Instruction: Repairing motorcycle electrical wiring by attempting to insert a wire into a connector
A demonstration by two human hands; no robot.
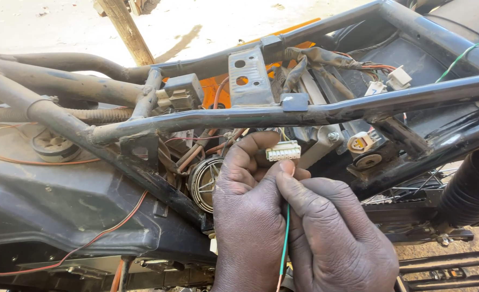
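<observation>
White plastic is what I have pinched: a small ribbed plug [283, 151] sits between the thumb and fingers of my left hand [249, 216], which is curled narrow around it, just below the black frame tube [304, 114] of a stripped motorbike. My right hand [336, 232] lies against the left, knuckles touching, its fingers closed tight with the forefinger tip pressed up at the plug's lower edge. One green wire [286, 238] runs down between my two hands; I cannot tell which hand grips it, and its bare lower end shows reddish.

Inside the open frame I count three more pale plugs: two small white ones [399, 78] side by side up near the top rail, and one cream one [360, 142] just right of my fingers, above a round washer. A grey metal bracket [246, 78] with three holes stands on the frame above my hands. One thin orange wire [88, 240] trails across the black plastic body panel [61, 200] to the left, well apart from both hands
</observation>
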